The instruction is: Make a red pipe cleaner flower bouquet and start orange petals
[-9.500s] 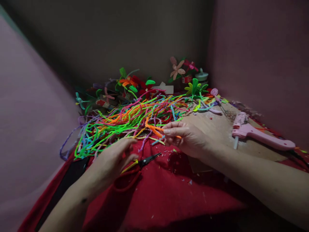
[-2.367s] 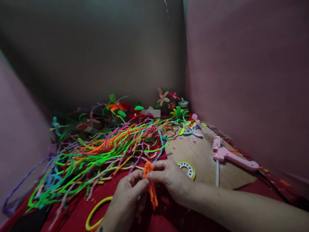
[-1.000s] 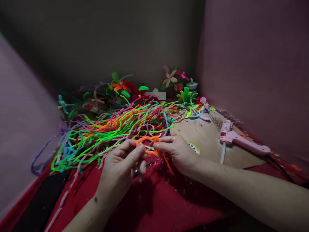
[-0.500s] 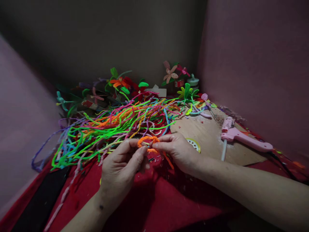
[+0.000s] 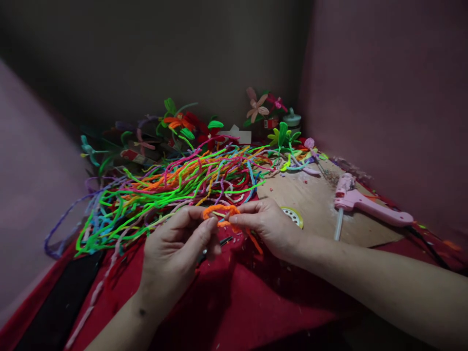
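Observation:
Between my two hands is an orange pipe cleaner [image 5: 211, 210] bent into a loop, its loose tail hanging down at the right. My left hand [image 5: 179, 248] pinches the loop's left side between thumb and forefinger. At the right side, my right hand [image 5: 270, 224] grips it with thumb and fingertips. A thin pale strip crosses the inside of the loop; I cannot make out what it is. Just behind my hands lies a large heap of pipe cleaners [image 5: 157, 195] in green, orange, pink, blue and other colours.
A pink glue gun [image 5: 373, 204] lies on a tan board [image 5: 318, 195] at the right. Partly behind my right hand is a yellow-rimmed spool [image 5: 297, 217]. Several pipe-cleaner flowers [image 5: 258, 108] stand along the back wall. A black strip [image 5: 62, 297] rests on the red cloth [image 5: 226, 312].
My left hand has shifted slightly left, and the orange loop is drawn a little wider. The right hand stays nearly in place, still gripping it.

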The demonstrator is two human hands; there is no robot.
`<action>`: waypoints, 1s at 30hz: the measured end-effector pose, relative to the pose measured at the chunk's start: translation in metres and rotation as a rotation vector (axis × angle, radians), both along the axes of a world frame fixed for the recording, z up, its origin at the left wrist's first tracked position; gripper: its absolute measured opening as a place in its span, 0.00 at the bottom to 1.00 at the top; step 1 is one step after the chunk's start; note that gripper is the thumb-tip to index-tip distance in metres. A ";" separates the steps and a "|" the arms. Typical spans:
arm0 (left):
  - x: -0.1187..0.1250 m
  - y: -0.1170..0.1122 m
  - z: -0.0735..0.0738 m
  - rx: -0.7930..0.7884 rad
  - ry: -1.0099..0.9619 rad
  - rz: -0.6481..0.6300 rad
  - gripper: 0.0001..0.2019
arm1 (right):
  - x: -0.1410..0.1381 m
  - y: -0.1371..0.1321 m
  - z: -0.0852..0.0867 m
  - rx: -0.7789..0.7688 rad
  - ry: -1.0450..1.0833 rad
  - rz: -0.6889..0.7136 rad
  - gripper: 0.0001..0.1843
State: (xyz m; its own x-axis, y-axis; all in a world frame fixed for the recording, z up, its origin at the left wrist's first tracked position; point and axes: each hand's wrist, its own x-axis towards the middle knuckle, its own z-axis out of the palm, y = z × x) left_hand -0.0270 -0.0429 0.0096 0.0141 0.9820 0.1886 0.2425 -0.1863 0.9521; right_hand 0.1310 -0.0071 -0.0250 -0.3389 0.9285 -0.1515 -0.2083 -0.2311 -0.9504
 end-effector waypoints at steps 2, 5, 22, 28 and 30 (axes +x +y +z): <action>0.001 0.001 0.002 -0.052 -0.063 -0.028 0.05 | 0.000 0.000 0.000 0.001 -0.016 0.000 0.08; 0.001 0.002 0.003 -0.119 -0.108 -0.048 0.07 | 0.001 0.000 -0.001 0.003 -0.016 0.000 0.09; 0.000 0.001 -0.017 0.269 0.460 -0.064 0.02 | -0.002 0.001 -0.001 -0.066 0.071 0.010 0.06; 0.003 0.006 -0.020 0.246 0.423 -0.136 0.06 | -0.004 -0.001 -0.002 -0.078 0.120 0.009 0.03; 0.004 0.007 -0.017 0.106 0.316 -0.141 0.02 | -0.003 0.000 -0.003 -0.099 0.124 0.024 0.05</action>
State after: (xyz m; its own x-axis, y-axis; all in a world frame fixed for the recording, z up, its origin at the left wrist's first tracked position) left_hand -0.0230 -0.0364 -0.0069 0.2218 0.9414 0.2543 0.4868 -0.3328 0.8076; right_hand 0.1278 -0.0073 -0.0282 -0.3821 0.9028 -0.1973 -0.3157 -0.3282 -0.8903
